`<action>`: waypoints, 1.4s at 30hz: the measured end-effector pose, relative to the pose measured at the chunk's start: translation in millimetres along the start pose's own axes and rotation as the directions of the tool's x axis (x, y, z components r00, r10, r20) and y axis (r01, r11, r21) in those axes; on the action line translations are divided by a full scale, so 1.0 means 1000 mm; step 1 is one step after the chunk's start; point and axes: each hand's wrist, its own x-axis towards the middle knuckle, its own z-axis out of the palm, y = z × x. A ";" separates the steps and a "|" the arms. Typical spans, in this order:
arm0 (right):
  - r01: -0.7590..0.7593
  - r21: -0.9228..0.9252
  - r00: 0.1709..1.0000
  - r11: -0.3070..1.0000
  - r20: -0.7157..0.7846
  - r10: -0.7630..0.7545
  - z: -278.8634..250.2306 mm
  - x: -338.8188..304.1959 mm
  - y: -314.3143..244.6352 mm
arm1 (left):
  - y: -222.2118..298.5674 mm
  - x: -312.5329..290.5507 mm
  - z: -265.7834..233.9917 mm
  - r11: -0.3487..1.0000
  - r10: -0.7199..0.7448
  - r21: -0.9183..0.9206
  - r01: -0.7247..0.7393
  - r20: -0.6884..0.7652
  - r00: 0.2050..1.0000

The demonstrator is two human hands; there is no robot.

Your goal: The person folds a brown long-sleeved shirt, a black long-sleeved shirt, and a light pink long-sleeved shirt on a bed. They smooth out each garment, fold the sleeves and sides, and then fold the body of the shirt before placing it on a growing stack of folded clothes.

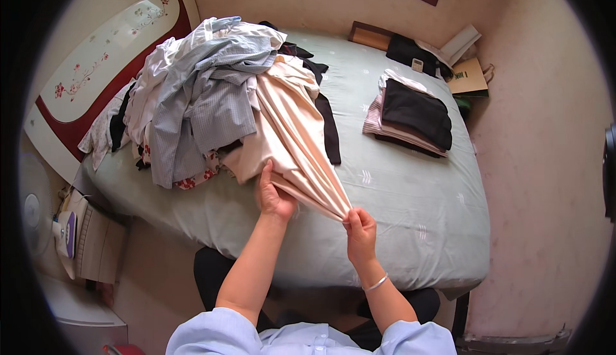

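Note:
A cream-coloured garment (292, 130) stretches from the heap of clothes (205, 85) toward me; its kind does not show. My right hand (360, 230) pinches its near right corner, drawing the cloth into long taut folds. Along the near left edge, my left hand (276, 199) grips it with the thumb on top and the fingers partly hidden beneath. The garment's far end rests on the heap, beside a grey-blue checked shirt (221, 121).
The heap sits on a bed with a pale green sheet (410, 194). Folded clothes (414, 117), black on top, lie at the right. A white-and-red headboard (109, 66) stands left. Below it are a fan (33, 207) and an iron (67, 233). A paper bag (468, 76) is at the far right.

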 end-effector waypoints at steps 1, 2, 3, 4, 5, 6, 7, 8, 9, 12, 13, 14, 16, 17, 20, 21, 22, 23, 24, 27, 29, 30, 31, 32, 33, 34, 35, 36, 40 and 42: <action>-0.003 0.007 1.000 1.000 -0.026 0.003 -0.012 -0.012 0.001 | -0.004 -0.013 0.004 0.999 -0.014 -0.041 0.010 -0.096 0.995; -0.007 0.015 0.999 1.000 -0.051 0.007 -0.024 -0.023 0.003 | -0.009 -0.016 -0.007 0.999 -0.011 0.030 0.014 -0.096 0.995; 0.001 -0.005 1.000 1.000 -0.023 -0.001 -0.036 -0.033 0.004 | -0.015 -0.016 -0.025 0.995 -0.005 0.099 0.014 -0.093 0.996; -0.013 -0.050 0.999 0.999 -0.031 0.012 -0.042 -0.041 0.001 | -0.019 -0.025 -0.029 0.986 -0.005 0.168 0.020 -0.090 0.996; -0.028 -0.095 0.999 0.995 -0.040 0.024 -0.045 -0.049 -0.002 | -0.025 -0.036 -0.033 0.988 -0.013 0.154 0.023 -0.062 0.998; -0.039 -0.145 0.998 0.989 -0.060 0.031 -0.052 -0.056 -0.007 | -0.037 -0.051 -0.027 0.972 -0.011 0.234 0.031 -0.086 0.996; -0.026 -0.182 0.999 0.983 -0.051 0.017 -0.059 -0.059 -0.007 | -0.042 -0.063 -0.028 0.959 -0.041 0.278 0.058 -0.067 0.997; -0.012 -0.219 0.999 0.976 -0.042 0.002 -0.069 -0.060 -0.004 | -0.048 -0.075 -0.030 0.943 -0.072 0.321 0.084 -0.049 0.996; 0.001 -0.251 1.000 0.968 -0.026 -0.007 -0.072 -0.062 -0.002 | -0.054 -0.085 -0.034 0.926 -0.037 0.372 0.056 -0.059 0.998; 0.118 -0.404 0.988 0.907 -0.045 -0.148 -0.065 -0.067 -0.012 | -0.071 -0.120 -0.048 0.821 -0.123 0.563 0.099 0.005 0.992; 0.029 -0.343 1.000 0.939 0.011 -0.027 -0.060 -0.070 -0.021 | -0.078 -0.134 -0.050 0.761 -0.138 0.643 0.083 0.035 0.990; -0.049 -0.196 0.998 0.979 0.036 0.057 -0.056 -0.070 -0.020 | -0.086 -0.150 -0.053 0.694 -0.156 0.717 0.064 0.063 0.986; -0.201 0.089 0.976 0.976 0.099 0.192 -0.055 -0.071 -0.020 | -0.101 -0.186 -0.048 0.609 -0.276 0.787 0.101 0.091 0.957; -0.361 0.283 0.932 0.888 0.082 0.353 -0.073 -0.070 -0.004 | -0.105 -0.199 -0.049 0.507 -0.347 0.857 0.095 0.102 0.933; -0.441 0.329 0.893 0.835 0.252 0.373 -0.089 -0.071 -0.005 | -0.097 -0.219 -0.037 0.144 -0.676 0.979 0.144 -0.009 0.737; -0.426 0.286 0.892 0.858 0.288 0.347 -0.065 -0.076 -0.023 | -0.094 -0.221 -0.046 0.222 -0.599 0.975 -0.027 0.158 0.785; -0.430 0.316 0.893 0.846 0.291 0.344 -0.064 -0.072 -0.024 | -0.097 -0.223 -0.052 0.277 -0.516 0.938 -0.208 0.327 0.792; -0.433 0.345 0.892 0.833 0.295 0.342 -0.066 -0.068 -0.024 | -0.100 -0.219 -0.056 0.238 -0.484 0.907 -0.346 0.420 0.768; -0.430 0.373 0.895 0.822 0.291 0.337 -0.069 -0.061 -0.027 | -0.102 -0.215 -0.056 0.198 -0.461 0.856 -0.478 0.511 0.725; -0.290 0.489 0.953 0.823 0.225 0.202 -0.052 -0.042 -0.061 | -0.080 -0.195 -0.039 0.070 -0.360 0.673 -0.736 0.706 0.610; -0.091 0.486 0.981 0.869 0.193 -0.006 -0.075 -0.025 -0.075 | -0.062 -0.187 -0.010 -0.129 -0.372 0.544 -0.829 0.749 0.549; 0.016 0.413 0.986 0.911 0.143 -0.082 -0.075 -0.028 -0.084 | -0.060 -0.182 0.000 -0.435 -0.437 0.173 -0.884 0.818 0.375; 0.112 0.342 0.983 0.933 0.101 -0.155 -0.072 -0.030 -0.091 | -0.057 -0.178 0.000 -0.430 -0.466 0.186 -0.884 0.792 0.393; 0.119 0.278 0.988 0.953 0.062 -0.141 -0.081 -0.026 -0.092 | -0.054 -0.175 -0.002 -0.423 -0.496 0.199 -0.884 0.766 0.409; 0.072 0.292 0.997 0.954 0.018 -0.081 -0.106 -0.018 -0.081 | -0.056 -0.173 -0.005 -0.400 -0.526 0.210 -0.892 0.745 0.411; 0.019 0.316 1.000 0.949 -0.018 -0.014 -0.127 -0.008 -0.067 | -0.059 -0.167 -0.020 -0.495 -0.551 0.133 -0.859 0.717 0.428; -0.030 0.342 0.997 0.939 -0.056 0.052 -0.149 0.001 -0.053 | -0.064 -0.162 -0.039 -0.504 -0.585 0.147 -0.851 0.667 0.462; -0.106 0.228 0.944 0.968 -0.282 0.170 -0.158 0.002 -0.044 | -0.065 -0.161 -0.055 -0.519 -0.616 0.160 -0.839 0.610 0.498; -0.016 -0.235 0.849 0.972 -0.516 -0.111 -0.198 -0.009 -0.024 | -0.066 -0.170 -0.068 -0.443 -0.665 0.246 -0.862 0.555 0.500; 0.096 -0.648 0.792 0.756 -0.410 -0.452 -0.184 -0.009 -0.026 | -0.066 -0.167 -0.070 -0.398 -0.657 0.327 -0.857 0.551 0.515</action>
